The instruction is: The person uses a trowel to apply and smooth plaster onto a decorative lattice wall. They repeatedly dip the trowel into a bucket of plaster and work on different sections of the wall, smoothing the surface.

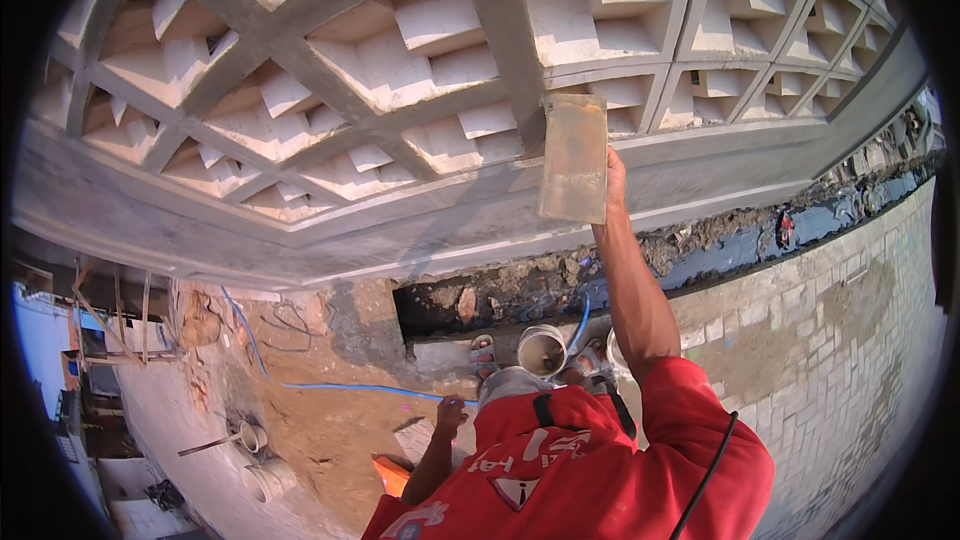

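Observation:
My right hand (pixel 615 178) grips a flat rectangular plastering float (pixel 574 160) from its right side. The float's face is smeared with grey-brown mortar, and its handle is hidden behind the plate. It is raised in front of the wall's patterned upper part (pixel 525 35), over a grey rib; whether it touches the wall I cannot tell. Low on the left, my left hand (pixel 452 416) hangs beside my body with its fingers curled and nothing visible in them. Behind that hand a blue hose (pixel 350 388) runs along the ground.
A bucket (pixel 541 351) stands by my feet, among sandals (pixel 483 352). An open trench (pixel 440 308) runs along the wall's base, with block paving (pixel 800 310) on the right. More buckets (pixel 268 480) and an orange item (pixel 391 475) lie left on sandy ground.

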A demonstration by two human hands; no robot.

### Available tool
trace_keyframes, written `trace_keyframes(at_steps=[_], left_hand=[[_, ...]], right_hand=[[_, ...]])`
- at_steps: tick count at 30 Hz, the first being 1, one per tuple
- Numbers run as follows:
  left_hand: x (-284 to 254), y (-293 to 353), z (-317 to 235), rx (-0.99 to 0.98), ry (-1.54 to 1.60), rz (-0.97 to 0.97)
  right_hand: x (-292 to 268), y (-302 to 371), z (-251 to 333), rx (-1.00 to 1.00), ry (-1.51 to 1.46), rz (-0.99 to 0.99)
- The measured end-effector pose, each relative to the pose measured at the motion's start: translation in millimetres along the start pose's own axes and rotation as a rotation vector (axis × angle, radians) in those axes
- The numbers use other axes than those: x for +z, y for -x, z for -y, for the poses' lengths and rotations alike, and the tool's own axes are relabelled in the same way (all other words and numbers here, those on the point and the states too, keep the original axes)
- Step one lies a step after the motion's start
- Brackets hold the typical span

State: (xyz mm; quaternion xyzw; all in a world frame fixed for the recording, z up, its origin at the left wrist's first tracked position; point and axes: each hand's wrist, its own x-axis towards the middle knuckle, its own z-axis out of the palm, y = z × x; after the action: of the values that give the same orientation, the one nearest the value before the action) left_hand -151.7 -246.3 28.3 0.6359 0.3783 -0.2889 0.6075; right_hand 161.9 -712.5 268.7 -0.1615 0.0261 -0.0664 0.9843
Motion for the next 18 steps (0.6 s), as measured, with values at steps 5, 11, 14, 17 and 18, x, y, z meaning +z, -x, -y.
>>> trace_keyframes(at_steps=[5,11,14,17,18], left_hand=[[-5.3,-1.4,1.2,-0.043,-0.086,-0.035],[-17.7,-8.3,-13.8,-0.096,-0.133,0.014],[-35.2,-21.8,-25.1,-0.055,-0.172,0.035],[-43.2,-29.5,-48.7,-0.045,-0.270,-0.022],[-48.1,-33.7,-55.0,-0.038,-0.283,-0.032]], right_hand=[[9.6,33.1,-13.1,-0.017,-0.150,-0.058],[31.0,51.1,-24.4,-0.100,-0.023,0.081],[46.7,42.5,-30.6,-0.185,0.129,0.147],[55.1,35.0,-41.1,-0.289,0.337,0.040],[55.8,31.6,-46.0,-0.371,0.458,0.026]])
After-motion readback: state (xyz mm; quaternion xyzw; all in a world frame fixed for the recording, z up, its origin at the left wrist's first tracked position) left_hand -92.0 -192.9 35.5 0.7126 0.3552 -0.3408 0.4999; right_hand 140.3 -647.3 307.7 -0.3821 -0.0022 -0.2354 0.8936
